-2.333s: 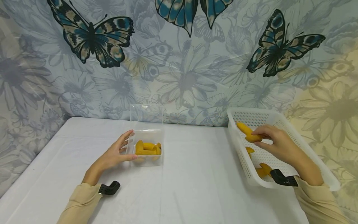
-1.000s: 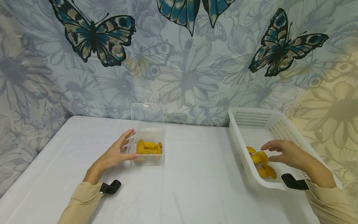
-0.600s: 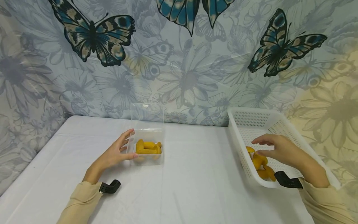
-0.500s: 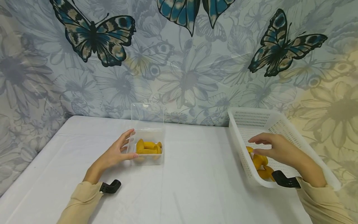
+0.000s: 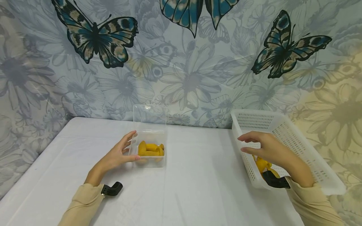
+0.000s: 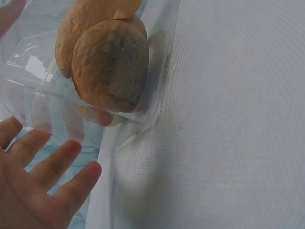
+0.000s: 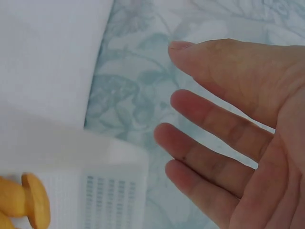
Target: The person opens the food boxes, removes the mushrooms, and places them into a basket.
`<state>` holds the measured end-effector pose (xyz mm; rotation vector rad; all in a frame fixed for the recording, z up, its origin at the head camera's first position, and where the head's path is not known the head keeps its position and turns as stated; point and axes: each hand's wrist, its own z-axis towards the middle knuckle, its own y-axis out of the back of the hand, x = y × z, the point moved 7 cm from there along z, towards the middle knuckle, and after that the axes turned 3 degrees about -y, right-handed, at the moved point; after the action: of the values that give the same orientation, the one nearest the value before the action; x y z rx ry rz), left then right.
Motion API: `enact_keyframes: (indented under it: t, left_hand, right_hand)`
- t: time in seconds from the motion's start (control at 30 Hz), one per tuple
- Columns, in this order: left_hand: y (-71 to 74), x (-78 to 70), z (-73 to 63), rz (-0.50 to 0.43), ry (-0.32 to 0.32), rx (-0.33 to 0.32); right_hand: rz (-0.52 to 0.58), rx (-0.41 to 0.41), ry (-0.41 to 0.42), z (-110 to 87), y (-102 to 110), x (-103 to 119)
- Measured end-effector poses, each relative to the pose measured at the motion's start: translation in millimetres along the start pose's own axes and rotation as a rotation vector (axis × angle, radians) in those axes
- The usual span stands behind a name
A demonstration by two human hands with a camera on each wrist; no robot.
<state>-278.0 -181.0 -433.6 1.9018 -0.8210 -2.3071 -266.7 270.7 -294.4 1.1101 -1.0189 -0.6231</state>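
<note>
A clear plastic box (image 5: 151,134) stands on the table with several yellow mushroom-shaped pieces (image 5: 150,153) in it. Its clear lid (image 5: 150,116) is raised at the back. My left hand (image 5: 113,157) is at the box's left side, thumb on the front corner, the other fingers (image 6: 59,164) straight and spread beside the wall. My right hand (image 5: 267,147) hovers over the left side of a white basket (image 5: 325,172), fingers (image 7: 200,152) extended and apart, holding nothing. Below it lie more yellow mushroom-shaped pieces (image 5: 262,164), partly hidden by the hand and wrist camera.
A white cloth (image 5: 195,185) covers the table, and it stretches between the box and the basket. Behind the table hangs a fabric backdrop (image 5: 192,88) with flowers and butterflies. Black cameras (image 5: 112,189) sit on both wrists.
My right hand held a yellow mushroom-shaped piece over the basket, then let it go among the others. Since then the hand has moved left across the basket. My left hand and the box have stayed put.
</note>
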Motion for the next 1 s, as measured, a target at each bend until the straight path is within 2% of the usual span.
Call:
enact_keyframes:
  t: [0.3,0.57,0.8,1.0]
  left_hand:
    - [1.9,3.7,-0.2,0.005,0.017,-0.006]
    - [-1.9,3.5,1.6,0.003,0.003,0.000]
    - [-1.2,2.5,1.0,0.004,0.012,0.006]
    - [-0.6,2.2,0.7,-0.005,0.007,0.007]
  right_hand:
    - [0.045,-0.002,0.049,14.3,-11.0,26.3]
    - [0.118,0.058,0.086,26.6,-32.0,45.9]
    - [0.119,0.081,0.127,43.1,-47.0,64.0]
    - [0.112,0.067,0.163,52.9,-52.8,76.9]
